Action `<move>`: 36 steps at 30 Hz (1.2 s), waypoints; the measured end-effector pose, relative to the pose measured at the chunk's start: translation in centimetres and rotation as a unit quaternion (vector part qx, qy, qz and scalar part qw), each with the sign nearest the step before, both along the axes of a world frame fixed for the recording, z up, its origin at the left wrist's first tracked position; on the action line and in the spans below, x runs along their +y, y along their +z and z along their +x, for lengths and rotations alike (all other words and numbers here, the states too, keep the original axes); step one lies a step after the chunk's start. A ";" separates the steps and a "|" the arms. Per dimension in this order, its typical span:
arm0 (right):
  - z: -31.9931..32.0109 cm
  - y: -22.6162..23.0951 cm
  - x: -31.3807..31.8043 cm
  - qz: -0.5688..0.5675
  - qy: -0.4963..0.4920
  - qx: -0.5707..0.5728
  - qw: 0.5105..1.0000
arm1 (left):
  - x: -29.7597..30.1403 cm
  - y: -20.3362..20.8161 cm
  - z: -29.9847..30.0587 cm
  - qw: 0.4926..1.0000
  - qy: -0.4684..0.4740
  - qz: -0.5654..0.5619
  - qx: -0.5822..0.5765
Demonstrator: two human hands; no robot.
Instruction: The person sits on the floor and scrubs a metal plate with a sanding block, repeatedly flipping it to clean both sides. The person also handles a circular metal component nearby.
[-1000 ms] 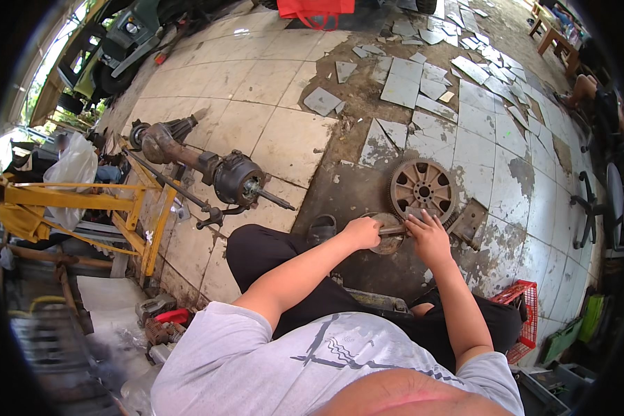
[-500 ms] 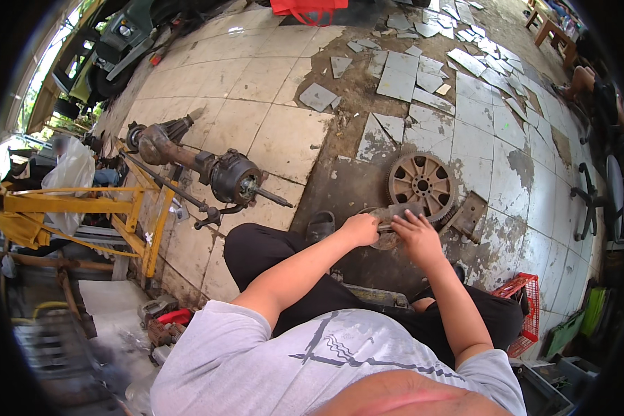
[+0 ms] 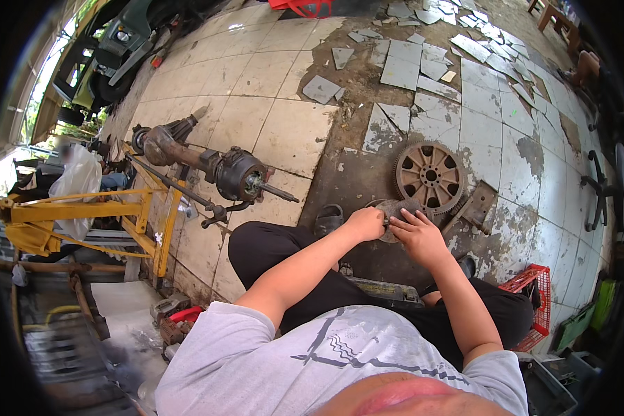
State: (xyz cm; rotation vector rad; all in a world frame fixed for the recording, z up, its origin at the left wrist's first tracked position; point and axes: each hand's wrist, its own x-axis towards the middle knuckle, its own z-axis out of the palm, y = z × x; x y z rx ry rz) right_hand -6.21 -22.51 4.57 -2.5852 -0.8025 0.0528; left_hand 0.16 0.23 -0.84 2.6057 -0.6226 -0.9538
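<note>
In front of my crossed legs, both hands meet at a flat, dark grey part with a rounded edge; its exact kind I cannot make out. My left hand is closed at its left side, fingertips partly hidden. My right hand lies over its near right side, fingers bent onto it. Beneath the hands, a round metal disc shows only in part. Just beyond them rests a rusty flywheel with a toothed rim. A rusty angled metal bracket lies to its right.
A vehicle axle assembly stands at the left beside a yellow metal frame. Broken tiles cover the far floor. A red plastic crate sits by my right knee, and a sandal lies near my left leg.
The grey part has turned between my hands, from a rectangular outline to a rounded one. My hands stay close together; the whole view has shifted slightly.
</note>
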 end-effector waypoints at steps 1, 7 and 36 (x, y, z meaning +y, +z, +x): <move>-0.3 0.1 0.3 0.000 0.013 0.004 1.000 | 0.0 -0.1 -0.1 1.000 0.006 -0.010 -0.007; 0.0 -0.1 -0.4 -0.013 -0.009 0.001 1.000 | -0.3 -0.3 -0.1 1.000 0.014 -0.015 -0.002; 0.1 -0.3 -0.5 -0.025 -0.030 0.004 0.999 | -0.1 -0.3 -0.2 1.000 0.008 -0.026 0.001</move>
